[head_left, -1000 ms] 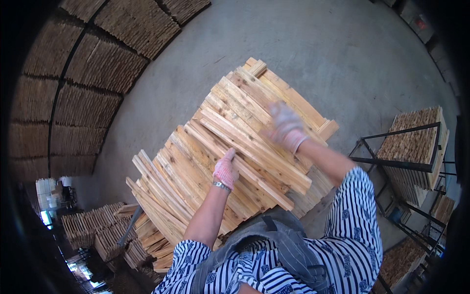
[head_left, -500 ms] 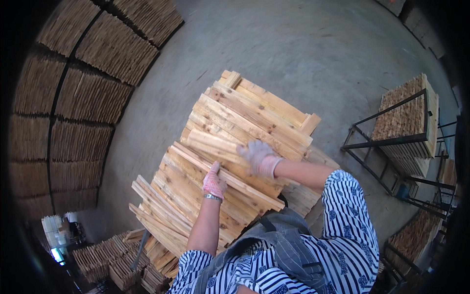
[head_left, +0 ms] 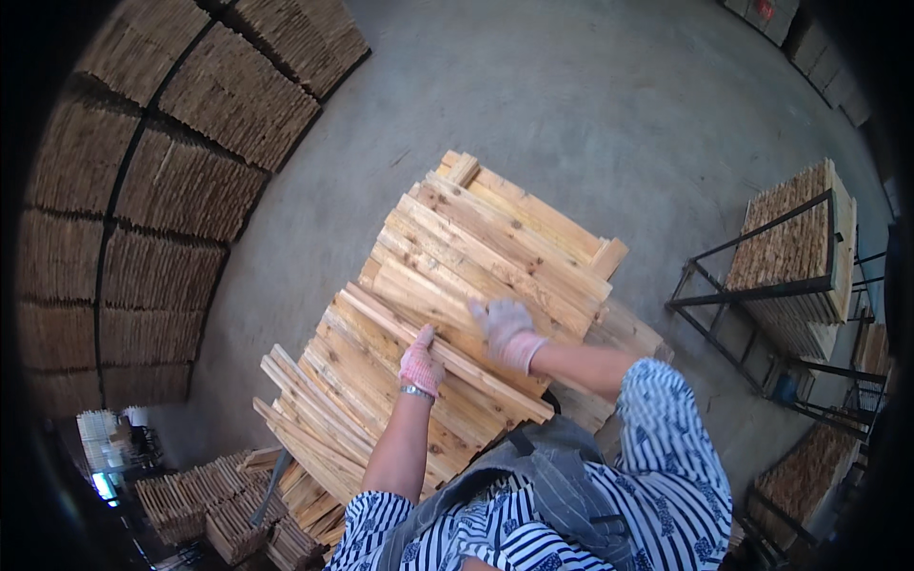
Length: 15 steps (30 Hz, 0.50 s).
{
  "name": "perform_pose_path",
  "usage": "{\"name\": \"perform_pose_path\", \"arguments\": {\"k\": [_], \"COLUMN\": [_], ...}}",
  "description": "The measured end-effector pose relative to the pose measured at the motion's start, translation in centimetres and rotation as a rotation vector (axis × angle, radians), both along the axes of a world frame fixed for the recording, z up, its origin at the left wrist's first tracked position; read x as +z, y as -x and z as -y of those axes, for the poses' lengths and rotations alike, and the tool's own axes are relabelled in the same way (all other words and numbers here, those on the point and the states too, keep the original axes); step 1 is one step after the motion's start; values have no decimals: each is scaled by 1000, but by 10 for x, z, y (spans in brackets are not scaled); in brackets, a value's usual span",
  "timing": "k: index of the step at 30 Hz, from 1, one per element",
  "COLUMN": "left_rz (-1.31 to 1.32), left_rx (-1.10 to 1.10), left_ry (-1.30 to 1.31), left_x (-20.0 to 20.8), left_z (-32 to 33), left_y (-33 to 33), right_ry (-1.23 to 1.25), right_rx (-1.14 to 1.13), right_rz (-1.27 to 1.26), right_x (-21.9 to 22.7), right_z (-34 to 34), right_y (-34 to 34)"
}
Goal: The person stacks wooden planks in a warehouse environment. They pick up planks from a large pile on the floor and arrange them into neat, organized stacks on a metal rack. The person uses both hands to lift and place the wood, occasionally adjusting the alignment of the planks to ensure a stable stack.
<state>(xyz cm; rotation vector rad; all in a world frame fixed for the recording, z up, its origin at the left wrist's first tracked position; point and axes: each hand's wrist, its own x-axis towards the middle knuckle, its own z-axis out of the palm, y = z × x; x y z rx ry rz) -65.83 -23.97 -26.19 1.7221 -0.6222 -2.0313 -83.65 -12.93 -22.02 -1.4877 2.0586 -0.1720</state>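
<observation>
My left hand (head_left: 422, 365), in a pinkish knit glove, is closed on the edge of a narrow wooden strip (head_left: 486, 382) that lies slantwise across a bed of boards. My right hand (head_left: 508, 335), also gloved, hovers over or rests on the boards just beyond the strip; I cannot tell if it touches. Its fingers are spread and slightly blurred, with nothing seen in them. Pale, knotty boards (head_left: 495, 252) lie side by side beyond both hands. More boards (head_left: 357, 366) lie on the near side of the strip.
Tall strapped stacks of wood (head_left: 181, 181) line the left. At the right, a black metal rack (head_left: 752, 290) holds stacked boards (head_left: 785, 233). Smaller wood piles (head_left: 205, 500) stand at the lower left. Grey concrete floor (head_left: 533, 86) surrounds the boards.
My right hand has shifted slightly toward me and the strip, fingers still spread. My left hand keeps its hold on the strip. The whole view has shifted slightly.
</observation>
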Motion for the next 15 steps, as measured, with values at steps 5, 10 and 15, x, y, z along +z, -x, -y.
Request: {"name": "perform_pose_path", "arguments": {"k": [5,10,15], "left_rz": [-68,-73,-79], "left_rx": [-83,-122,-105], "left_ry": [40,119,151], "left_x": [-53,-63,-30], "left_z": [10,9,2], "left_y": [-35,-47,-23], "right_ry": [17,175,83], "right_rx": [-69,-171,-184], "right_rz": [73,-60,-212], "right_x": [17,28,-3], "right_z": [-7,7,24], "right_y": [-2,92,151]}}
